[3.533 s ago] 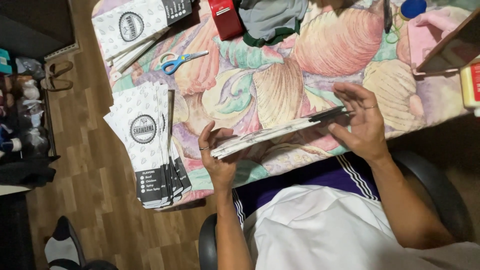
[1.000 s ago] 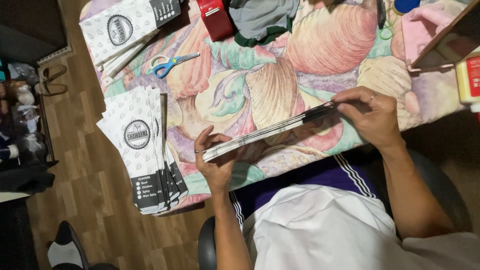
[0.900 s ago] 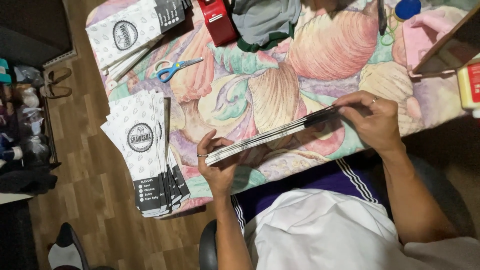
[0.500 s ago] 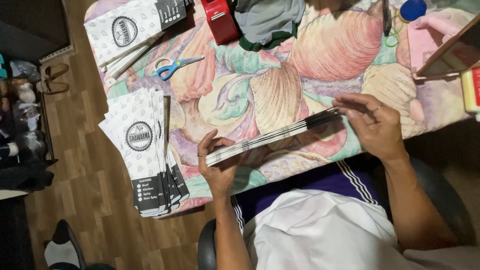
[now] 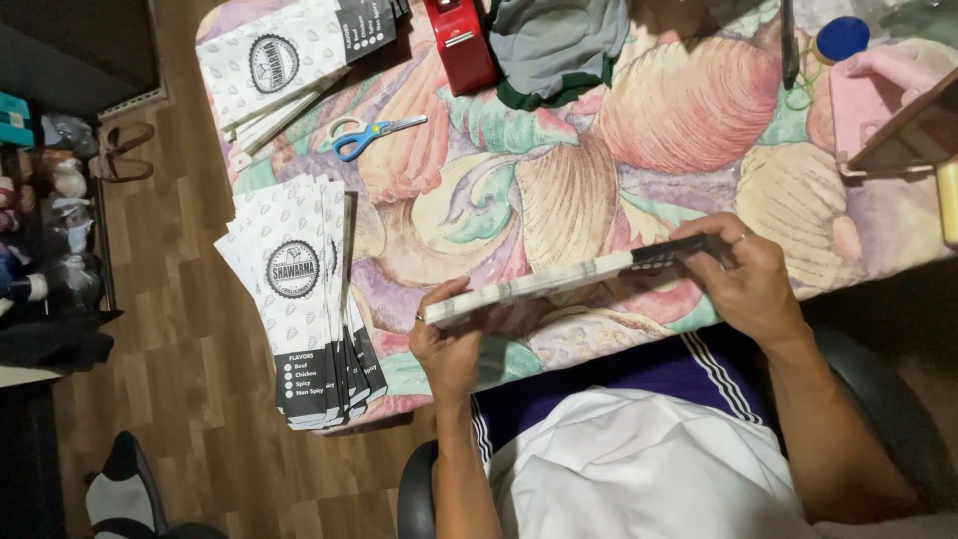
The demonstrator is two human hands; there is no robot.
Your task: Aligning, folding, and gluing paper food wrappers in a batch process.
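Held edge-on between both my hands, item one is a thin stack of flat paper sleeves (image 5: 569,281), white with a black end, slanting up from left to right just above the near edge of the worktop (image 5: 599,190).

Left hand (image 5: 451,344): fingers curled shut around the stack's lower white end, thumb on top, a ring showing. Right hand (image 5: 753,284): fingers closed on the raised black end, pinching it from above; also ringed. Neither hand is free.

Change noted: over the last seconds the stack has stayed in the same two-handed hold, tipping only slightly, while my right fingers shifted along the black end. I judge the edges are being squared up, not yet laid down.

Outward from the left fingers: a fanned pile of printed sleeves (image 5: 304,299), round black emblem on white, overhanging the worktop's left edge, well apart from my hand. Beyond it, blue-handled scissors (image 5: 364,135), then a second pile of sleeves (image 5: 289,60) at the far left corner.

Beyond the stack, far side: a red box-like object (image 5: 461,40) touching a grey cloth (image 5: 554,40).

Beyond the right fingers: a pink object (image 5: 868,95) and a blue round lid (image 5: 840,38), near the far right corner.

Worktop cover: floral, shell-like pattern. Under me: dark chair (image 5: 419,494), wooden floor (image 5: 180,419).
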